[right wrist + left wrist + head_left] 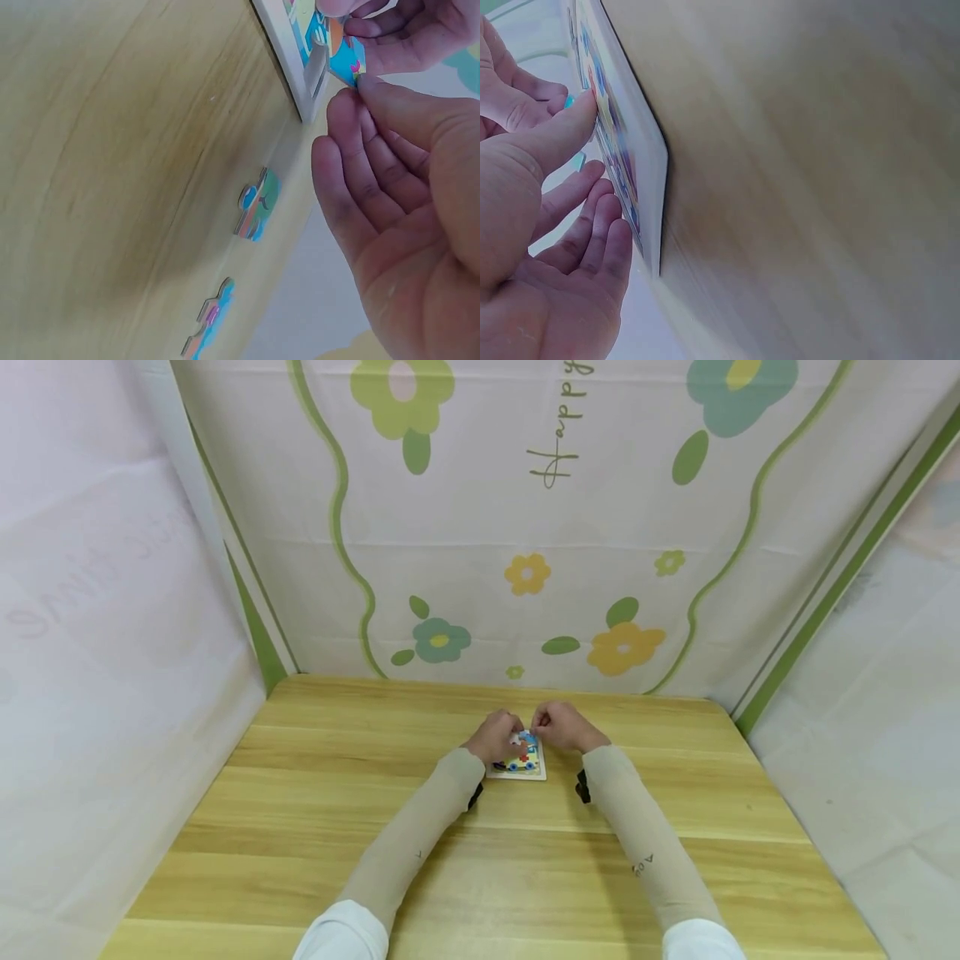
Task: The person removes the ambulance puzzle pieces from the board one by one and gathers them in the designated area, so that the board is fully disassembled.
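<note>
Touching the puzzle board (525, 777) on the tabletop (525, 877), the left hand (495, 737) hides whether its grip encloses anything; rightward, the right hand (564, 727) pinches a puzzle piece (346, 63) by the board's rim. Misaligned, it could jam; a slipping pinch could drop it.

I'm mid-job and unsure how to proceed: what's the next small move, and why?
I'd probably ease the jigsaw piece down into the puzzle tray: the right hand pinches one corner of it, the left hand is close at its other end, and a bare patch of tray shows beside it.
</note>
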